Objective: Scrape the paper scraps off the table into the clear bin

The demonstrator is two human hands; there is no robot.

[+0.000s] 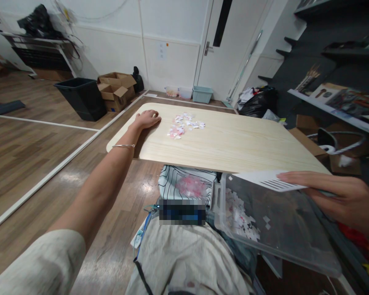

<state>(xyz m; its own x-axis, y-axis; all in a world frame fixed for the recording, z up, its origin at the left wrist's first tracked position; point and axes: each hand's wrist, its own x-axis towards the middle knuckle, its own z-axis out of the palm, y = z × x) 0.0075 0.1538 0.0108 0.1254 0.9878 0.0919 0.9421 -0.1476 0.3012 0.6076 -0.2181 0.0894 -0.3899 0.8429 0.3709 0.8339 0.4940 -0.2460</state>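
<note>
My left hand (148,119) lies palm down near the far left corner of the pale wooden table (233,141), fingers stretched out and holding nothing. To its right is a loose pile of small white and pink paper scraps (186,123). My right hand (341,188) grips a flat white slotted piece (272,180) at the table's near right edge, above a clear plastic bin (283,229). White scraps (240,217) lie inside the bin, toward its left end. Left of the bin, a small clear bag with pink bits (190,186) rests on striped cloth (169,178) at my lap.
A black waste bin (81,98) and open cardboard boxes (115,90) stand on the floor at the left. Beyond the table is a light blue basket (202,94). Shelves (335,108) and another open box (344,159) are on the right.
</note>
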